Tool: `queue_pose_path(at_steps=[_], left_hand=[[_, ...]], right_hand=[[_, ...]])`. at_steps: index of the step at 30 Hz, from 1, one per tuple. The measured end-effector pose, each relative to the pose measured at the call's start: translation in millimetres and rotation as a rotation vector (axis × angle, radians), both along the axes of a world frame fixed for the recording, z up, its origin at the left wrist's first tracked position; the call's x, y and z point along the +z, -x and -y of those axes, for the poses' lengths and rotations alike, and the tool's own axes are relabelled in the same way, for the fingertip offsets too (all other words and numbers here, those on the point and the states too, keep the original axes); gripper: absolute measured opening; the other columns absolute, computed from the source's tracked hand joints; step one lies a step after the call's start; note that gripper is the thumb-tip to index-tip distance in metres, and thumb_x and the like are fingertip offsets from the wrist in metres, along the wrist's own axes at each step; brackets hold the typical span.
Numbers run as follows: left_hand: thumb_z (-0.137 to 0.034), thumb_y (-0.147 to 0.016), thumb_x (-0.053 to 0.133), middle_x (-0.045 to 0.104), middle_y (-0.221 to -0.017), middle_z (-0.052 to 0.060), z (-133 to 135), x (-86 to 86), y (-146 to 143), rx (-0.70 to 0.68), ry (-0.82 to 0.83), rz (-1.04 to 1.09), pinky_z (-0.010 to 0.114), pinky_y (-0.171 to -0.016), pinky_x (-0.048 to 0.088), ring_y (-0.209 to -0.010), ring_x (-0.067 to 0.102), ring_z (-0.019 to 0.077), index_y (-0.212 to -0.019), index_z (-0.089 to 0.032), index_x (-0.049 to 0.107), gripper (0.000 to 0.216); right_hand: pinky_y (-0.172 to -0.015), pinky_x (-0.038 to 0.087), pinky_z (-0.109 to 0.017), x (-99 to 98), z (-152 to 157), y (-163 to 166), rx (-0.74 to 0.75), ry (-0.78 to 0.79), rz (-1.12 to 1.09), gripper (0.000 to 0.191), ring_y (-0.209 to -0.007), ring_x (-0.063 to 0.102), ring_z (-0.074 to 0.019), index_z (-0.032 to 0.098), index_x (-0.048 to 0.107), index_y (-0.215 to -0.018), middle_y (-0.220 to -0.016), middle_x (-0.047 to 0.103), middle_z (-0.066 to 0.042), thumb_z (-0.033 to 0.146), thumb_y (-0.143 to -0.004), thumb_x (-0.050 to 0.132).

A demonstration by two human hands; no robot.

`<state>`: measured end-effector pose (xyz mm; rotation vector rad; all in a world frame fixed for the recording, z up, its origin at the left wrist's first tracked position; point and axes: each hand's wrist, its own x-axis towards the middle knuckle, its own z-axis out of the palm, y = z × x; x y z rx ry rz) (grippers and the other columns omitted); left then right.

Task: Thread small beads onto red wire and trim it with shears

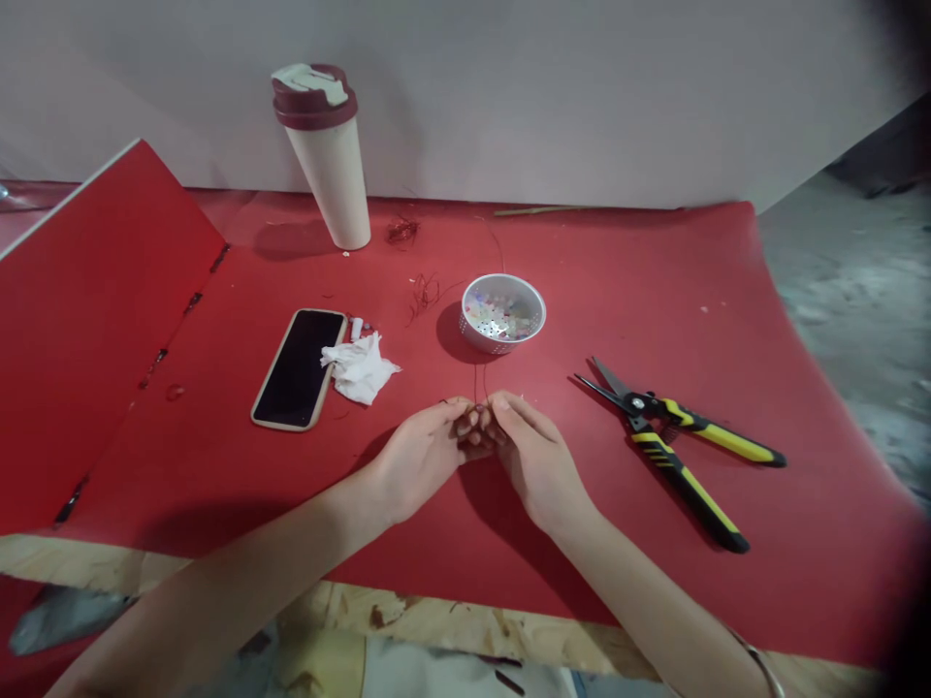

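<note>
My left hand [426, 456] and my right hand [536, 460] meet above the red table covering, fingertips pinched together. Between them is a thin dark cord [476, 384], its two strands rising from the fingers toward the bowl. A tiny dark bit shows at the fingertips, too small to name. Just beyond the hands stands a small perforated metal bowl [503, 341] holding many pale and coloured beads [498, 317]. To the right of my right hand lie scissors [665, 427] with black and yellow handles, blades apart.
A tall cup [331, 174] with a dark red lid stands at the back left. A phone [297, 373] lies beside a crumpled tissue [362, 368]. Tangled thread scraps [424, 294] lie left of the bowl. A red panel [94, 320] rises at the left; a pale wall [545, 97] stands behind.
</note>
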<state>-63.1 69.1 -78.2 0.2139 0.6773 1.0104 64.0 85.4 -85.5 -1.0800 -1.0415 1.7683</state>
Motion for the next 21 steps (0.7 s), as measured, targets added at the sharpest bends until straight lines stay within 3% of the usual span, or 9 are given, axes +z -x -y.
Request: queue_pose_path(at_steps=[5,13,21], left_hand=[[-0.019,-0.083,0.046,0.053,-0.072,0.003,0.6,0.3,-0.6,0.004,0.005,0.005,0.034,-0.082,0.041,-0.074,0.050,0.0146,-0.066,-0.014,0.057,0.021],[-0.015,-0.079,0.048,0.049,-0.067,0.001,1.5,3.4,-1.3,0.034,0.045,0.012,0.032,-0.083,0.042,-0.068,0.049,0.0126,-0.057,-0.015,0.050,0.023],[-0.014,-0.079,0.048,0.048,-0.066,0.001,2.4,4.1,-1.9,0.048,0.041,0.014,0.033,-0.084,0.043,-0.070,0.049,0.0128,-0.057,-0.015,0.051,0.022]], right_hand=[[-0.061,0.043,-0.026,1.8,-1.9,-0.4,0.031,0.077,-0.046,0.029,-0.063,0.047,-0.0137,0.020,0.048,-0.062,-0.065,0.047,0.001,0.038,-0.084,0.049],[-0.058,0.038,-0.025,-0.9,-0.2,-1.5,0.061,-0.008,0.023,0.025,-0.063,0.044,-0.0133,0.020,0.048,-0.062,-0.064,0.046,0.001,0.032,-0.084,0.048],[-0.059,0.037,-0.025,1.8,-1.7,-2.0,0.068,0.017,0.007,0.022,-0.062,0.044,-0.0135,0.020,0.048,-0.061,-0.063,0.045,0.002,0.028,-0.082,0.051]])
